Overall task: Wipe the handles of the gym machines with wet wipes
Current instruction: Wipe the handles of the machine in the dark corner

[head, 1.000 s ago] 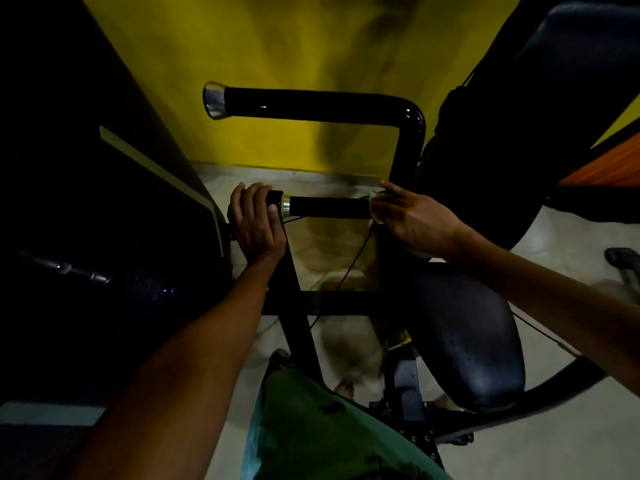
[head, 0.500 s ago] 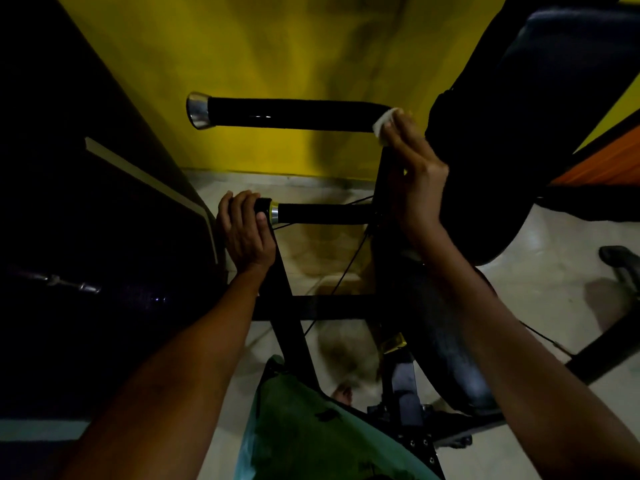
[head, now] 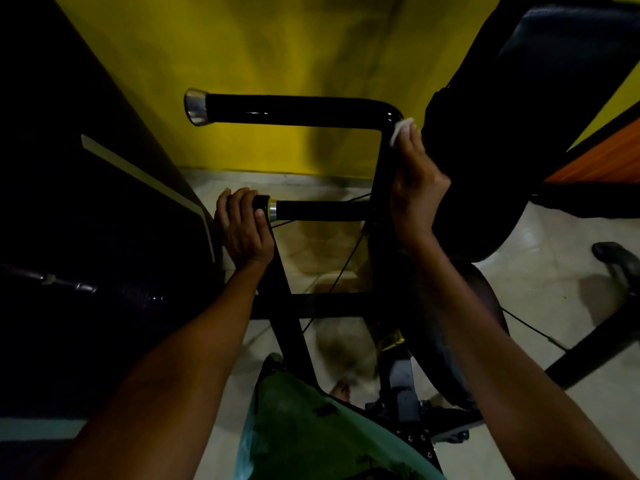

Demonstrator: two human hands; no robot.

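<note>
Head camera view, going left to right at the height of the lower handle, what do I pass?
Dark machine panel → left hand gripping the handle's end → lower handle → right hand holding the wet wipe → black padded backrest.

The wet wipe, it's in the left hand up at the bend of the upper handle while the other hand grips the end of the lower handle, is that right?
Not quite: the head view shows the wet wipe in the right hand, pressed at the bend of the upper handle. The left hand is the one gripping the end of the lower handle.
</note>
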